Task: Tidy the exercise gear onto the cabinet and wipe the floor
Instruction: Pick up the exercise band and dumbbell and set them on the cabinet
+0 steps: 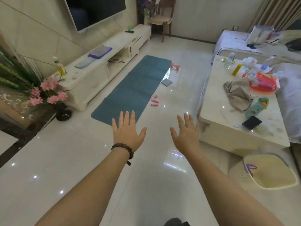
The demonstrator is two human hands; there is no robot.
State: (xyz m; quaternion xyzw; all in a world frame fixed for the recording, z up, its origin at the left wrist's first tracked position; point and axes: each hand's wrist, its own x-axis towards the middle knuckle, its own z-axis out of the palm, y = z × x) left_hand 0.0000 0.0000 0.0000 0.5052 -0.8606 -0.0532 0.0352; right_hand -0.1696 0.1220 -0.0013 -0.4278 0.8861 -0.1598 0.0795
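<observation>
One head-worn, wide-angle view, looking forward and down across a living room.

It looks from standing height along the floor (81,160); both forearms reach in from the bottom edge, close to the lens, the mat (135,88) lies farther ahead, the cabinet (97,62) left, the table (216,95) right.

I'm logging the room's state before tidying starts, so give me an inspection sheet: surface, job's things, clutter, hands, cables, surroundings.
Surface: glossy pale floor, reflecting ceiling lights.
Job's things: blue mat flat on the floor beside the cabinet; pink dumbbell by its far corner; grey cloth and pink jump rope along its right edge.
Clutter: coffee table holds bottles, a red basket, a beige cloth and a dark phone.
Hands: left hand and right hand open, holding nothing.
Cables: black cable on the floor beside the cabinet.
Surroundings: wall television, pink flowers, wooden chair.
</observation>
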